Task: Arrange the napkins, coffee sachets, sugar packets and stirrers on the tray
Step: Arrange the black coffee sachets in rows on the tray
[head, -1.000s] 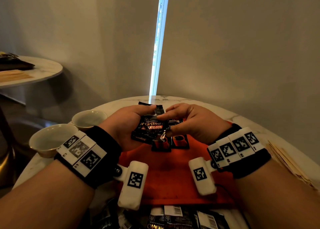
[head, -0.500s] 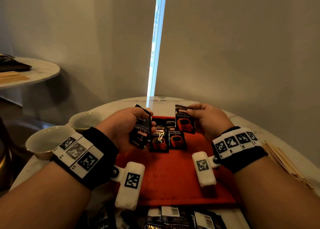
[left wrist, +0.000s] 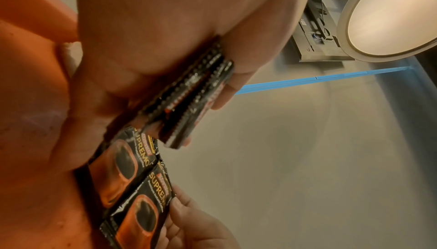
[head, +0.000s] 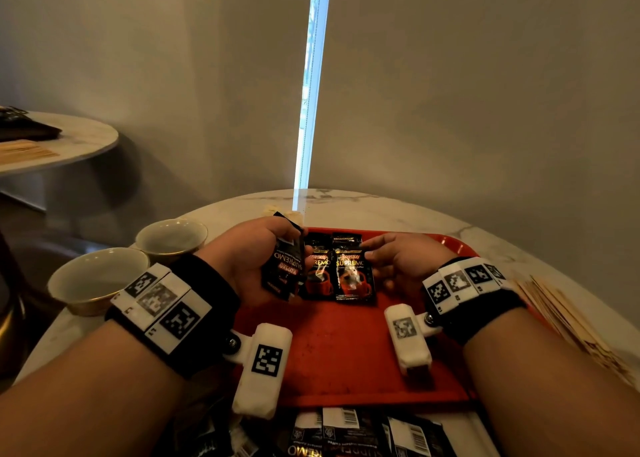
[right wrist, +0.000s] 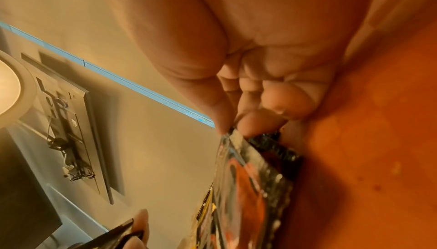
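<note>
A red tray (head: 346, 352) lies on the round marble table. My left hand (head: 263, 252) grips a small stack of black coffee sachets (head: 282, 269) upright over the tray's left side; the left wrist view shows the stack's edges (left wrist: 189, 101) clamped between thumb and fingers. Black and red sachets (head: 317, 271) lie side by side at the tray's far end. My right hand (head: 366, 250) pinches the right edge of the rightmost sachet (head: 351, 271), which rests on the others. The right wrist view shows thumb and forefinger on that sachet's corner (right wrist: 230, 137).
Two empty bowls (head: 171, 238) (head: 97, 278) stand left of the tray. Wooden stirrers (head: 571, 325) lie at the table's right edge. More sachets (head: 346, 434) are piled at the near edge. A side table (head: 69, 141) stands far left.
My right hand pulled one sachet off the stack in the left hand, carried it right and lowered it onto the sachets on the tray. The left hand keeps its stack.
</note>
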A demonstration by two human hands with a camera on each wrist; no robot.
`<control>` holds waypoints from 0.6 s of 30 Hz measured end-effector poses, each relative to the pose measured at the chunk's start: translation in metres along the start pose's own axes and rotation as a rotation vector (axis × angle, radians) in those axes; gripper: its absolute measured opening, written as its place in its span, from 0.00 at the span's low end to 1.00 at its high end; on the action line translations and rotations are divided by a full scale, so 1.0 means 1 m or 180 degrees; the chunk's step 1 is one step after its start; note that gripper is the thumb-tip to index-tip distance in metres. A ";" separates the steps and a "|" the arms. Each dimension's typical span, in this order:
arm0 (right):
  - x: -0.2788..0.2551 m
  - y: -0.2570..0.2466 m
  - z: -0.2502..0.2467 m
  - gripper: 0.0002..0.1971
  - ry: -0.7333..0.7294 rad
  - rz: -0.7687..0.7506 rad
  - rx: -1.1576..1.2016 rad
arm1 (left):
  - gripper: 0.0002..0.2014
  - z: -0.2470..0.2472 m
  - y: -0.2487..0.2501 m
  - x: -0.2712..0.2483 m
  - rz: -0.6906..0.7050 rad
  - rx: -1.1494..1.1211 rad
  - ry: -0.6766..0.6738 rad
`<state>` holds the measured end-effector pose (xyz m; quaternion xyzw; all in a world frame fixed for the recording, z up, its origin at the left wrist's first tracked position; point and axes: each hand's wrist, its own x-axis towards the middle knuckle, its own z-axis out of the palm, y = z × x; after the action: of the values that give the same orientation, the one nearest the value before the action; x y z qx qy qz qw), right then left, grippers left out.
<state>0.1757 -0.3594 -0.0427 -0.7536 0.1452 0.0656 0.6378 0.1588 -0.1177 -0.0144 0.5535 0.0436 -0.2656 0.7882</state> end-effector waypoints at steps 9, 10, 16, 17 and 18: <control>0.001 0.001 -0.003 0.11 0.0092 0.0043 -0.0057 | 0.11 -0.001 -0.002 0.002 -0.0045 0.0037 0.0011; 0.001 0.001 -0.003 0.11 0.0105 0.0046 -0.0060 | 0.10 -0.001 -0.002 0.002 -0.0035 0.0024 0.0025; 0.000 0.001 -0.002 0.11 0.0171 0.0065 -0.0052 | 0.09 -0.002 0.000 0.003 -0.0142 0.0015 0.0016; 0.000 0.001 -0.001 0.11 0.0177 0.0062 -0.0050 | 0.10 -0.002 0.000 0.004 -0.0162 0.0021 0.0002; -0.001 0.001 -0.001 0.11 0.0175 0.0058 -0.0046 | 0.11 -0.002 0.000 0.004 -0.0161 0.0017 -0.0016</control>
<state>0.1746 -0.3605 -0.0430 -0.7583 0.1690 0.0517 0.6275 0.1626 -0.1171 -0.0171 0.5536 0.0549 -0.2869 0.7799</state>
